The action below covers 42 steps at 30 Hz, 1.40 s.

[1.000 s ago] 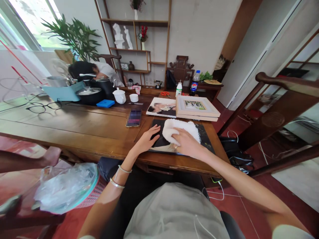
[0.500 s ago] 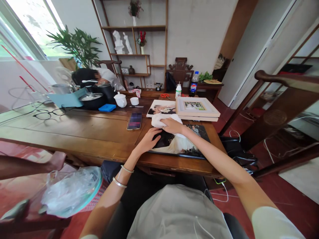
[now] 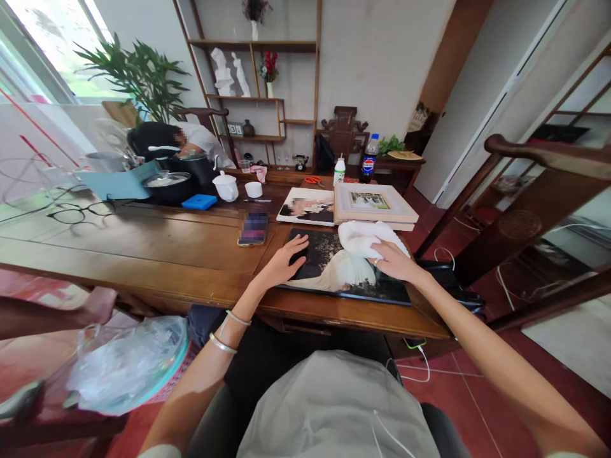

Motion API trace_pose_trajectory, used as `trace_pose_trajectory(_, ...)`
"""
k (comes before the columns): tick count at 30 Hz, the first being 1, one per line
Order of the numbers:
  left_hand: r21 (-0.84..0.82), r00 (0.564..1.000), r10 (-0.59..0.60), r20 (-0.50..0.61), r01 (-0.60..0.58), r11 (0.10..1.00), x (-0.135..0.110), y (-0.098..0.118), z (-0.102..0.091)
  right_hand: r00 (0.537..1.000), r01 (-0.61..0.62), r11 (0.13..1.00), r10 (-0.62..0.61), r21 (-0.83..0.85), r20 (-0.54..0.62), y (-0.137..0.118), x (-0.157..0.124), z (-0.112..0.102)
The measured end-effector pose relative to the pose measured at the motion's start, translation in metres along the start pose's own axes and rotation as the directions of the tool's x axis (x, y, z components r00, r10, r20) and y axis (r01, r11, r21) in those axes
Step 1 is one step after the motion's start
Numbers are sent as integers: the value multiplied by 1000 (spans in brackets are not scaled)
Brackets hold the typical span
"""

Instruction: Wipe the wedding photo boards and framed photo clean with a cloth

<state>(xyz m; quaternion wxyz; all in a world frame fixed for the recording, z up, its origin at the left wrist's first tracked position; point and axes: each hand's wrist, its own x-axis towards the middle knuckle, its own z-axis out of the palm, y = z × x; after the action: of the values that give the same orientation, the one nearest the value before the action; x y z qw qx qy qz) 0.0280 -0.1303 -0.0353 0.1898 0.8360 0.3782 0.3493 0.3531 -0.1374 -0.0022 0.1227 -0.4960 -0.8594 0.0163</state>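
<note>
A dark photo panel (image 3: 315, 254) showing a white dress lies flat near the table's front edge. On its upper right part rests a white cloth (image 3: 365, 236), with my right hand (image 3: 391, 259) closed on the cloth's near side. The cloth hides that part of the picture. My left hand (image 3: 285, 259) lies on the panel's left edge, fingers stretched out and apart, holding nothing. Just behind the panel are a pale-edged photo print (image 3: 308, 207) and stacked light picture frames (image 3: 375, 202). Left of them lies a phone (image 3: 253, 229).
Across the wooden table (image 3: 191, 248) stand a white teapot (image 3: 226, 187), a white cup (image 3: 253, 189), a blue box (image 3: 199, 201) and glasses (image 3: 79, 213). A milk bottle (image 3: 339, 172) and cola bottle (image 3: 369, 160) stand behind the frames. A person (image 3: 200, 143) leans low at the far left.
My right hand has moved the white cloth rightward across the panel, from its upper left to its upper right. My left hand stays at the left edge, its fingers now more spread.
</note>
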Motion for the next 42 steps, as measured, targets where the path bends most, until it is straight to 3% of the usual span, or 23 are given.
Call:
trace_pose_trajectory(5, -13, 999, 9, 36, -8, 1000, 0, 1, 0, 997, 20, 1000, -21, -9, -76, -16, -4, 0)
trace_pose_trajectory(10, 24, 999, 6, 33, -7, 1000, 0, 1, 1, 949, 315, 949, -314, 22, -39, -76, -44, -18)
trace_pose_trajectory(14, 31, 1000, 1, 21, -2, 1000, -1, 0, 2, 934, 353, 933, -355, 73, 24, -106, -71, -30)
trace_pose_trajectory(17, 32, 1000, -9, 24, 9, 999, -1, 1, 2, 963, 263, 965, -264, 24, 53, -85, -64, -31)
trace_pose_trajectory(20, 32, 1000, -6, 25, 5, 999, 0, 1, 1, 996, 92, 993, -91, -78, 21, -37, -39, -26)
trace_pose_trajectory(24, 39, 1000, 3, 27, -4, 999, 0, 2, 0, 995, -98, 988, 94, -118, -38, 9, -12, -17)
trace_pose_trajectory(27, 45, 1000, -4, 27, 3, 999, 0, 3, 1, 996, -37, 990, 25, -135, -88, 1, -18, -11)
trace_pose_trajectory(30, 49, 1000, -9, 18, 8, 999, -1, 3, 2, 992, 78, 990, -89, -118, -88, -35, -45, -11)
trace_pose_trajectory(35, 48, 1000, 5, 16, -6, 999, -1, 1, 2, 984, 176, 984, -176, 28, -3, -92, -93, -21)
trace_pose_trajectory(38, 48, 1000, 14, 14, -14, 999, -1, 0, 2, 977, 212, 975, -214, 58, 20, -92, -90, -27)
trace_pose_trajectory(42, 57, 1000, 12, 21, -13, 998, -1, 1, 1, 981, 196, 979, -196, 47, -4, -55, -48, -24)
